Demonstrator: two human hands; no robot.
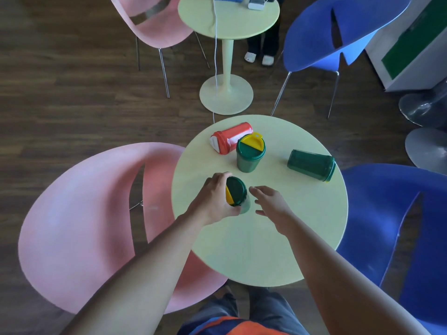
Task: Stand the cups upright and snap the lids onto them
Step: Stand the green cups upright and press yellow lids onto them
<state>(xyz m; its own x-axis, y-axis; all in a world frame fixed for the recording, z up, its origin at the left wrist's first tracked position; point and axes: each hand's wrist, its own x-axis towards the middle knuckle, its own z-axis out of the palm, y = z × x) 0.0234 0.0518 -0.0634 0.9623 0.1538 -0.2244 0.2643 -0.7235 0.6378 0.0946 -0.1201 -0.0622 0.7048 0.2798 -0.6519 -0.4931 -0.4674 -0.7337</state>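
On the round pale-green table [261, 250] my left hand [212, 199] grips a green cup [238, 193] with a green-and-yellow lid, held upright near the table's left side. Just right of that cup hovers my right hand [273, 206], fingers spread and holding nothing. A second green cup [249, 154] stands upright in the middle with its yellow lid flap raised. Behind it a red cup [231, 137] with a red lid lies on its side. A third green cup [312, 164] lies on its side at the right, lid end toward the table edge.
A pink chair [84, 226] stands close at the left and a blue chair [391, 213] at the right. Another round table [228, 18] with a white cable, a second pink chair, a second blue chair and a person's feet [258, 59] are farther back.
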